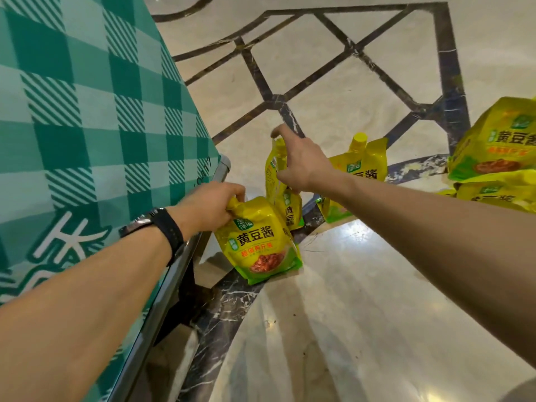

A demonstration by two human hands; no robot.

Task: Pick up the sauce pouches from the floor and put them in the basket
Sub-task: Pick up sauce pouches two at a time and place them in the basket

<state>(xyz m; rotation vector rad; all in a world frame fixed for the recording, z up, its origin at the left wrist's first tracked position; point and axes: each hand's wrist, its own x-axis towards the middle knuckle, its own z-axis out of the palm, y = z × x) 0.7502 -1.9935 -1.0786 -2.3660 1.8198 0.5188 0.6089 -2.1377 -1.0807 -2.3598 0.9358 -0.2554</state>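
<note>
Several yellow sauce pouches with green bottoms stand or lie on the marble floor. My left hand [210, 203], a black watch on its wrist, grips the spout of the nearest pouch [261, 242], which faces me upright. My right hand [301, 163] holds the top of a second pouch [275, 181] seen edge-on just behind. A third pouch [356, 175] stands further right, partly hidden by my right forearm. More pouches [496, 146] lie stacked at the right edge. No basket is in view.
A table with a green checked cloth [87, 111] and a metal edge [162, 285] fills the left side, close to my left arm. The glossy marble floor [333, 300] with dark inlaid lines spreads across the rest.
</note>
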